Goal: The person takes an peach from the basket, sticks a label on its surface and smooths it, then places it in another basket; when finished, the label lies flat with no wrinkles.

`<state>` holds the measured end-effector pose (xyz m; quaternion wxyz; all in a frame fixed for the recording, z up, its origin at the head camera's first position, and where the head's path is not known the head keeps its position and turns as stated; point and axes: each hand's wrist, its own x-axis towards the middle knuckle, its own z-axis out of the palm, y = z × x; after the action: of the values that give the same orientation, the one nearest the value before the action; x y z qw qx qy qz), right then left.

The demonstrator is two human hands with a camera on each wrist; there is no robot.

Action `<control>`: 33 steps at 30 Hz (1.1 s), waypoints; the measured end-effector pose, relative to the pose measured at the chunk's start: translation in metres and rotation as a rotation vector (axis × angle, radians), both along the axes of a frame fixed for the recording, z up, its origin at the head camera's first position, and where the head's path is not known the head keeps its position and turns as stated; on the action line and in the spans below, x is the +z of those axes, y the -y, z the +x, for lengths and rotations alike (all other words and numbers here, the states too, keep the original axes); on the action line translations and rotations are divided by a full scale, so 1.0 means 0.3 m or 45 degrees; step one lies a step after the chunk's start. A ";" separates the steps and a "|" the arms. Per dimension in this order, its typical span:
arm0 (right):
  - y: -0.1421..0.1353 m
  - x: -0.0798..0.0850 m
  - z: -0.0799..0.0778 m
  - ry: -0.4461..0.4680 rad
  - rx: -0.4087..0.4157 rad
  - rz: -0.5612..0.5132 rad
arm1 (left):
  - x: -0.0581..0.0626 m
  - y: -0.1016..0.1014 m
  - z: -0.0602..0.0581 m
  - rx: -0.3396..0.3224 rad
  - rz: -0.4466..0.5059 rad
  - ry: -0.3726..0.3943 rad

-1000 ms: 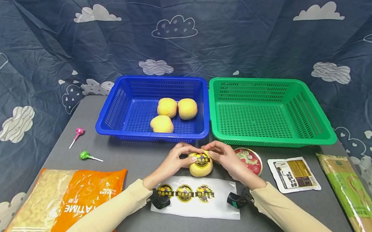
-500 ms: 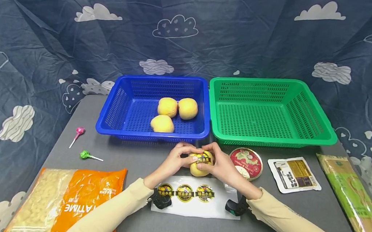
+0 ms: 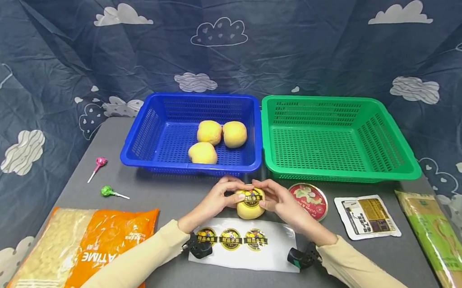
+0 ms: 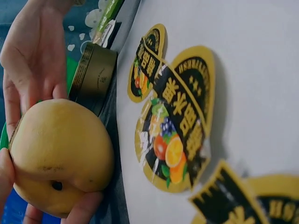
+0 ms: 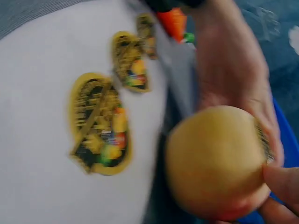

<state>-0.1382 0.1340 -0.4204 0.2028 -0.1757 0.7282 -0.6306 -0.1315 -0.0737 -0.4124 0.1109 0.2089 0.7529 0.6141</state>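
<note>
A yellow peach (image 3: pixel 249 211) with a round black-and-gold sticker (image 3: pixel 251 197) on its upper side is held between both hands. My left hand (image 3: pixel 222 196) grips it from the left, with its thumb on the sticker's edge. From the right, my right hand (image 3: pixel 285 202) holds the peach, fingers bent over the top and thumb at the sticker's other edge. In the left wrist view the peach (image 4: pixel 63 149) shows its dimpled underside. Just in front lies a white sticker sheet (image 3: pixel 279 252) bearing three more round stickers (image 3: pixel 230 239).
A blue basket (image 3: pixel 133 147) with three yellow peaches (image 3: pixel 203 153) stands behind, beside a green basket (image 3: pixel 406 169). Around lie a round red tin (image 3: pixel 312 200), a white packet (image 3: pixel 367 218), a long green packet (image 3: pixel 437 232), two lollipops (image 3: pixel 107 191) and an orange bag (image 3: pixel 105 238).
My right thumb slid in over the sticker, then drew back to its right edge, the hand shifting slightly right. My left hand keeps its hold on the peach.
</note>
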 end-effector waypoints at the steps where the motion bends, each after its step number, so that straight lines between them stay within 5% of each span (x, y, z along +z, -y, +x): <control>1: -0.004 0.002 -0.003 0.016 0.006 0.009 | -0.001 0.000 0.000 -0.001 0.001 -0.001; 16: -0.007 0.005 -0.008 0.021 -0.048 0.041 | -0.007 0.011 -0.008 -0.097 -0.035 0.062; 22: -0.010 0.013 -0.002 0.075 -0.033 0.022 | -0.055 0.012 -0.032 -0.108 -0.027 0.097; 26: -0.019 0.036 0.008 0.054 -0.006 0.024 | -0.080 -0.008 -0.022 -0.018 -0.215 -0.029; 30: -0.064 0.084 0.012 -0.098 -0.068 0.050 | -0.064 -0.048 0.009 0.084 -0.423 -0.189; 33: -0.134 0.126 0.011 -0.208 -0.156 0.065 | -0.045 -0.068 0.029 0.094 -0.439 -0.248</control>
<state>-0.1350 0.1743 -0.3826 0.1081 -0.1764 0.7676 -0.6067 -0.1228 -0.0534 -0.4257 0.0489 0.2175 0.8613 0.4565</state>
